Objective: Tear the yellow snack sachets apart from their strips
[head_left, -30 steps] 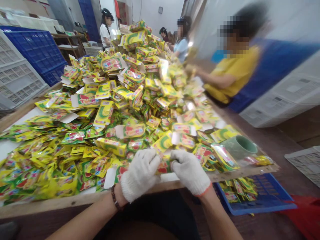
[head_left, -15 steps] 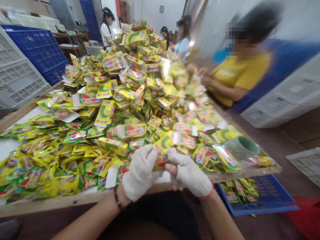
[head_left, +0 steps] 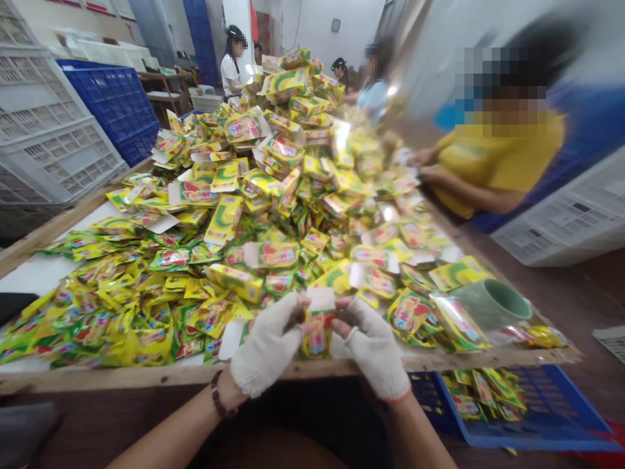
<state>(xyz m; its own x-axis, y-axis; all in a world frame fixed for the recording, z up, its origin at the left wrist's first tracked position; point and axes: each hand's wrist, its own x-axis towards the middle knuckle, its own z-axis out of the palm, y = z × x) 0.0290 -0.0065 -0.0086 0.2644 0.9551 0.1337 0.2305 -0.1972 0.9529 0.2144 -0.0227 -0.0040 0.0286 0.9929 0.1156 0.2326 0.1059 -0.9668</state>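
A small yellow-and-green carton (head_left: 317,339) with a red fruit print stands upright at the table's front edge, its white end flap raised. My left hand (head_left: 268,342), in a white fingertip-less glove, grips the carton's left side with thumb and fingers. On the other side my right hand (head_left: 377,348), gloved the same way, pinches the upper right edge. Whatever is inside the carton is hidden. Another carton (head_left: 232,340) with a white flap lies by my left hand, partly covered by it.
A high heap of cartons (head_left: 278,146) and shiny sachets (head_left: 131,326) covers the wood-edged table (head_left: 161,378). At the right stands a green cup-like tube (head_left: 508,299). A blue crate (head_left: 541,436) with packets sits below. A person in yellow (head_left: 498,163) works across the right edge.
The carton, mostly covered by my hands before, now shows its front and raised white flap. My hands have moved apart to its two sides. The whole view has shifted somewhat.
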